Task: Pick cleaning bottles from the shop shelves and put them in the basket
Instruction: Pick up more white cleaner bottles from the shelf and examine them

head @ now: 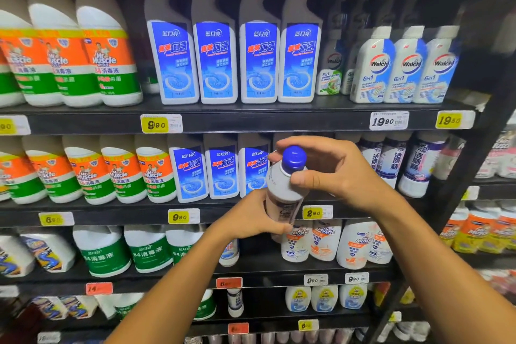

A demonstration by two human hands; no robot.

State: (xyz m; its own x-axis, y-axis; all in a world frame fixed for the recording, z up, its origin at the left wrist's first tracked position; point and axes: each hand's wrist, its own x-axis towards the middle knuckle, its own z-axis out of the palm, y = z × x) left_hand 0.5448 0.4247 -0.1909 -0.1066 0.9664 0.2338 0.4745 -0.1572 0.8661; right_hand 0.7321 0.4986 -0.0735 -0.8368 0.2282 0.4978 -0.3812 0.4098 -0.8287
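The bottle (282, 193) is off the shelves (251, 120), its long axis near upright, cap tipped right. The left hand (251, 218) grips its body; the right hand (332, 170) fingers (303, 179) curl around the neck. No basket is visible.

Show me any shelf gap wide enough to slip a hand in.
Dark gap on the third shelf, between the green 84 disinfectant bottles and the Mr Muscle spray bottles. Top shelf rows, blue toilet cleaner bottles included, stand packed.
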